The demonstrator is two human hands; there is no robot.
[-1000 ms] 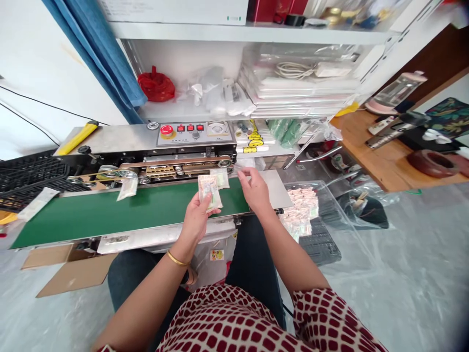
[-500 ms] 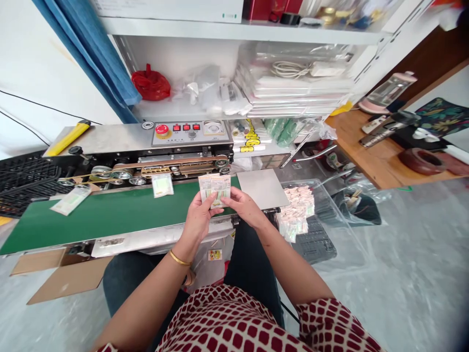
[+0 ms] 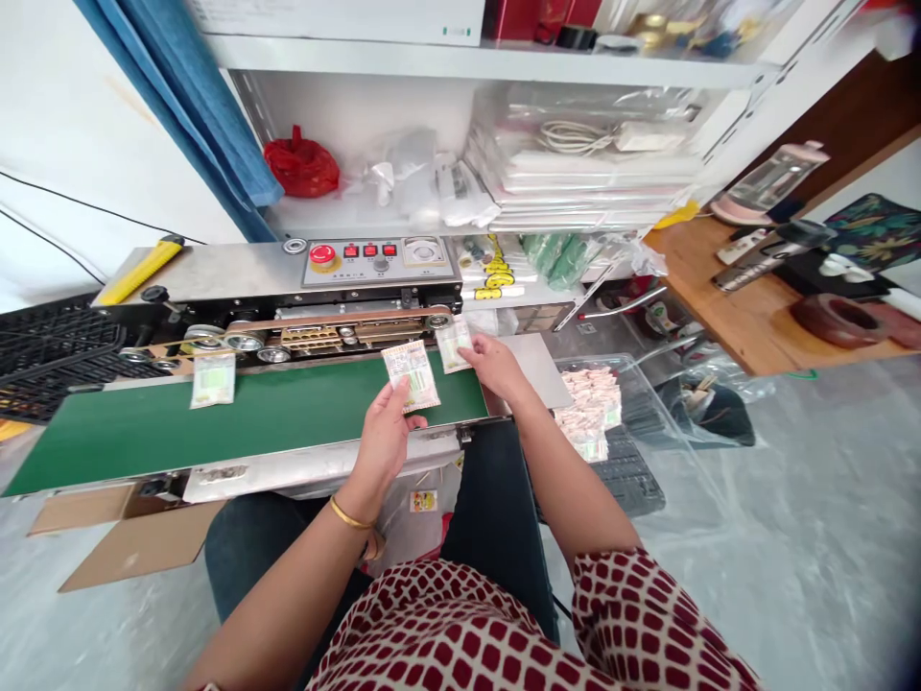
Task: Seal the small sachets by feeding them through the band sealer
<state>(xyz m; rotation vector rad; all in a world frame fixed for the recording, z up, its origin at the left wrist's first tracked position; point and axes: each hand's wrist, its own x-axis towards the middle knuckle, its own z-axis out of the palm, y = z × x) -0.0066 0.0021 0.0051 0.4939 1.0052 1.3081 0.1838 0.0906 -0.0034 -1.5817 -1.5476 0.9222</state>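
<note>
Between thumb and fingers, my left hand point(image 3: 389, 422) pinches a small printed packet point(image 3: 412, 374) above the green belt point(image 3: 302, 411). My right hand point(image 3: 493, 365) grips the edge of another packet point(image 3: 454, 344), whose top reaches the rollers at the right end of the sealing machine point(image 3: 323, 321). The two held packets are apart. A third packet point(image 3: 214, 380) stands against the machine on the left part of the belt.
Right of the belt is a grey plate point(image 3: 536, 369); beyond it, a clear bin point(image 3: 691, 461) holds a heap of packets point(image 3: 590, 408). A control panel point(image 3: 374, 261) tops the machine. Shelves point(image 3: 489, 59) rise behind, and a wooden table point(image 3: 734, 317) stands at right.
My hands have separated, each with a packet; my right hand moved up and right to the rollers. The packet on the belt moved left, and the one formerly at the far left is gone from view.
</note>
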